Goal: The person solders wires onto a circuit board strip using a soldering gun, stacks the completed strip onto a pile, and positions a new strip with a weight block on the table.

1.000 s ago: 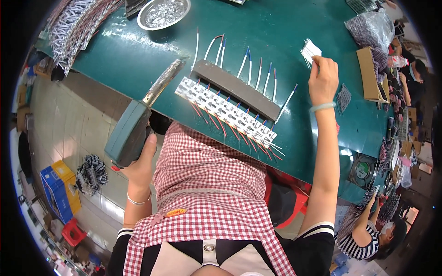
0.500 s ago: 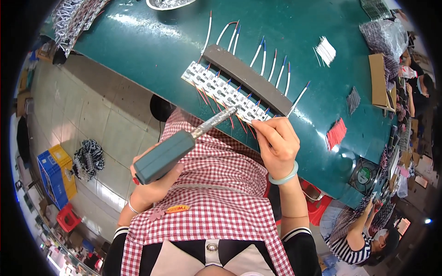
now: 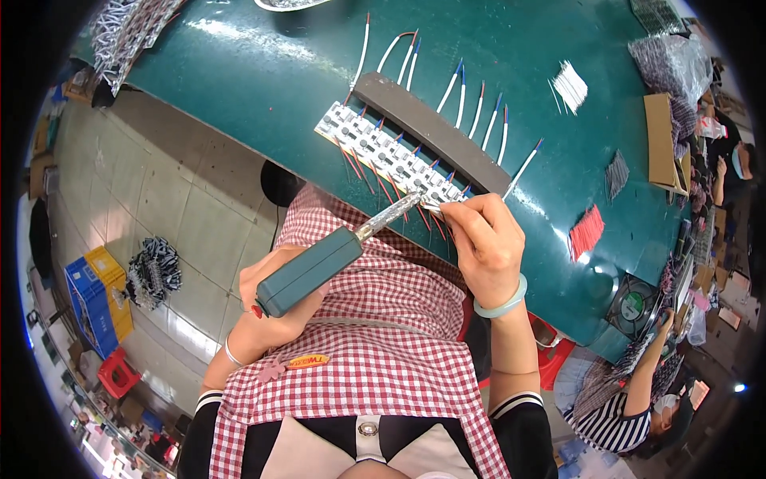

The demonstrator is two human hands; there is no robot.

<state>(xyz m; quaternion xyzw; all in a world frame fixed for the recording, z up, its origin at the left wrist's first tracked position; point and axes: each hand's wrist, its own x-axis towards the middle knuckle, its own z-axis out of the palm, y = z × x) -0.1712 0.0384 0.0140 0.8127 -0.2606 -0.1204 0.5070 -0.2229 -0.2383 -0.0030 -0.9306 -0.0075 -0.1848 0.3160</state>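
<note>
My left hand (image 3: 267,329) is closed around the dark green body of a soldering gun (image 3: 313,271). Its metal barrel points up and right, with the tip at the near edge of a white circuit board strip (image 3: 363,144), towards the right end. At that end the thumb and forefinger of my right hand (image 3: 491,247) pinch together; what lies between them is too small to make out. Short red and dark wires (image 3: 351,164) hang off the board's near edge. Along its far side lies a long dark brown bar (image 3: 431,130), with several white wires (image 3: 448,88) reaching out beyond it.
Bundles of white (image 3: 570,86), grey (image 3: 616,176) and red wires (image 3: 586,231) lie to the right on the green table (image 3: 263,112). A cardboard box (image 3: 661,144) and a small fan (image 3: 633,302) stand at its right side. A co-worker in stripes (image 3: 606,423) sits lower right.
The soldering gun and my left hand have shifted right, the tip sliding slightly along the board. My right hand has moved a little to the right, still pinched.
</note>
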